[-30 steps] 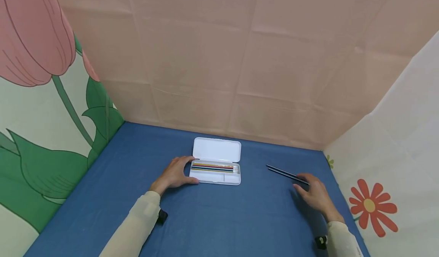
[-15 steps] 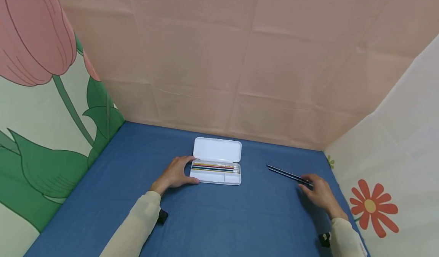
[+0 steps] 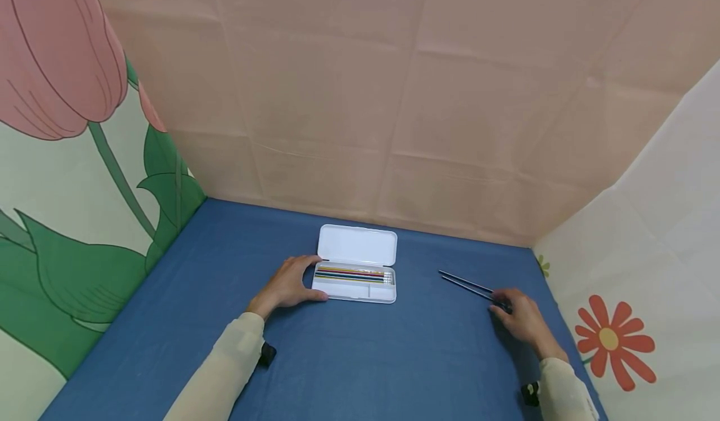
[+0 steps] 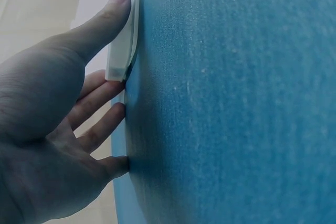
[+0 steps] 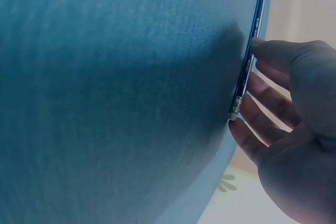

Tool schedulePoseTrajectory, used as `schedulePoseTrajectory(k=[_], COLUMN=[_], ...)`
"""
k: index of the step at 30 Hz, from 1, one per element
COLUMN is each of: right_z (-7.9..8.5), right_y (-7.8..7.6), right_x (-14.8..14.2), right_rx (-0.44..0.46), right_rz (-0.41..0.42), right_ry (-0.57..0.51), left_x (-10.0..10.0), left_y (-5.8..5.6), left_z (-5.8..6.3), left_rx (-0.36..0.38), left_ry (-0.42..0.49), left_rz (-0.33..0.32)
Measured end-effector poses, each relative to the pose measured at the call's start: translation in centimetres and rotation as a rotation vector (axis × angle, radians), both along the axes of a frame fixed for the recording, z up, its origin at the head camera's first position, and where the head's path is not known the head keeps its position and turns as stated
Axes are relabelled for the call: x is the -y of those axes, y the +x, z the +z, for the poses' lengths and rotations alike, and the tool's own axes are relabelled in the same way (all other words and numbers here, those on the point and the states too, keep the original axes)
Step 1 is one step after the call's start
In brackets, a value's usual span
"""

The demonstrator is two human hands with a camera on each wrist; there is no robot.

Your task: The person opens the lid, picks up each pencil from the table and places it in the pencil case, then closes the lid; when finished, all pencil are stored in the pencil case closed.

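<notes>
An open white pencil case [image 3: 340,292] lies on the blue table, its lid [image 3: 357,245] folded back. Several coloured pencils [image 3: 351,275] lie side by side in its rear compartment. My left hand [image 3: 289,283] grips the left end of the case, thumb at the front corner and fingers at the back; the left wrist view shows the thumb [image 4: 113,14] on its side wall. Off to the right, my right hand [image 3: 523,316] pinches the near ends of two dark pencils [image 3: 469,285]. In the right wrist view a ferrule and eraser end show on one pencil [image 5: 247,66].
Blue cloth [image 3: 394,358] covers the table. A plain beige sheet [image 3: 360,96] stands behind it. Printed side sheets bear a tulip [image 3: 62,59] on the left and a red flower [image 3: 610,340] on the right.
My right hand has shifted slightly right along the pencils, then a little back. The two dark pencils now spread slightly apart toward my hand. My left hand and the case have stayed put.
</notes>
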State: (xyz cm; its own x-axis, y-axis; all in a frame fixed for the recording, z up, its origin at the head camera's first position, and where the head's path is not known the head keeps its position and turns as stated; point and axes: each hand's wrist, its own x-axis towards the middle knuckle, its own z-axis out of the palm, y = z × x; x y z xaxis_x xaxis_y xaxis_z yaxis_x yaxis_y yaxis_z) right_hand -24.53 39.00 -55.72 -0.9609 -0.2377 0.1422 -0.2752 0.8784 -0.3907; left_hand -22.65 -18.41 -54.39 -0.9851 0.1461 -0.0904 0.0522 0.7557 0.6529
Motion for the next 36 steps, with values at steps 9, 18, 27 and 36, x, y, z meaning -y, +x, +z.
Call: schedulePoseTrajectory(k=[9, 18, 27, 36], right_z=[0.0, 0.3, 0.9, 2.5], right_y=[0.0, 0.4, 0.6, 0.5], right_x=[0.2, 0.6, 1.3, 3.1], right_rx=[0.043, 0.083, 0.042, -0.026], right_rz=[-0.006, -0.015, 0.014, 0.066], right_ry=[0.008, -0.004, -0.013, -0.019], left_x=[0.0, 0.0, 0.1, 0.1], left_y=[0.0, 0.1, 0.0, -0.1], left_z=[-0.1, -0.1, -0.1, -0.3], left_rx=[-0.005, -0.009, -0.013, -0.021], left_ry=[0.002, 0.0, 0.002, -0.003], left_rz=[-0.001, -0.003, -0.003, -0.008])
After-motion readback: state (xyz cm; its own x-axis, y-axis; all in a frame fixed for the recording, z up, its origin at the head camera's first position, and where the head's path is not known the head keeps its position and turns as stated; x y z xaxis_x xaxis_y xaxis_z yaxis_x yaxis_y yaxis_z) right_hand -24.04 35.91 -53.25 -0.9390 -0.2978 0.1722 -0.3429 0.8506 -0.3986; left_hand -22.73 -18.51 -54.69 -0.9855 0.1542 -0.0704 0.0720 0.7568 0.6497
